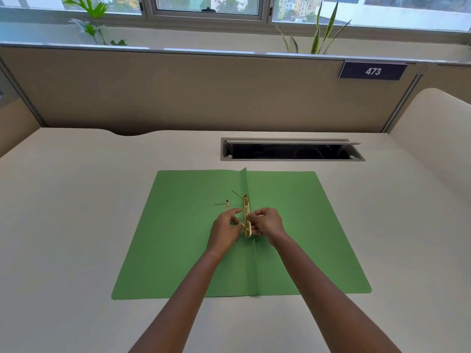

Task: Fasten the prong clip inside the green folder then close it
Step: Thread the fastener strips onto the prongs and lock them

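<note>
Brass prong clip [246,215] between left hand [226,229], right hand [266,222]

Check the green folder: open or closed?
Open. The green folder lies spread flat on the desk, both covers showing, hands at the prong clip.

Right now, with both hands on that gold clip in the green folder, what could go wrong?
1. The thin prong sticks up at a slant from the gold clip bar; it could poke a finger or bend the wrong way.
2. A small loose metal piece lies apart on the left flap of the green folder; closing the folder could trap or lose it.
3. The left hand and right hand pinch only the bar's near end, so it might slip.
</note>
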A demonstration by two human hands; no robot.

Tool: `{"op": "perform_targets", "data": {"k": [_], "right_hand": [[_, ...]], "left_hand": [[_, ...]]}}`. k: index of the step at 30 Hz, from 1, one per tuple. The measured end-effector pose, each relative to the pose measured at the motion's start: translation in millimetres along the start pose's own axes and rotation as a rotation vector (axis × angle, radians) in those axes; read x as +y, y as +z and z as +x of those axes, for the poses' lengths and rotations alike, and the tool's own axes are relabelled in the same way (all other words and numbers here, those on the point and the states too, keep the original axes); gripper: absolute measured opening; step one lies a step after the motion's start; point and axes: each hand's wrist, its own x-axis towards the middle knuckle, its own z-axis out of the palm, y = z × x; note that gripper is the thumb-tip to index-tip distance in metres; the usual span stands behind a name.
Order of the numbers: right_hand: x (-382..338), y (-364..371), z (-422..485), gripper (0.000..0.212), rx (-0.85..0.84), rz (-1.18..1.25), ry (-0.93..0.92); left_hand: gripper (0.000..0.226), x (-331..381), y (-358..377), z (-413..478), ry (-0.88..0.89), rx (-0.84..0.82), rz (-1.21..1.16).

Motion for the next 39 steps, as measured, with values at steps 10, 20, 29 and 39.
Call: {"op": "perform_targets", "data": {"k": [10, 20, 29, 39], "right_hand": [[-0.6, -8.1, 4.2, 0.005, 0.18, -0.372, -0.178], [-13.8, -1.2, 23.8, 0.019, 0.15, -0.507, -0.374], [-17.5, 5.7, 51.8, 0.013, 0.142, -0.608, -0.417], [-24.4, 10.2, 69.8, 0.015, 0.16, -0.534, -0.337]], "left_hand": [[0.043, -2.3, 6.4, 9.0, 0.177, -0.108, 0.444], [0.039, 12.0, 15.5, 13.0, 0.293, -0.176, 0.955], [0.033, 14.5, 20.6, 15.3, 0.3, -0.15, 0.96], [0.032, 12.3, 19.0, 15.9, 0.313, -0.159, 0.959]]}}
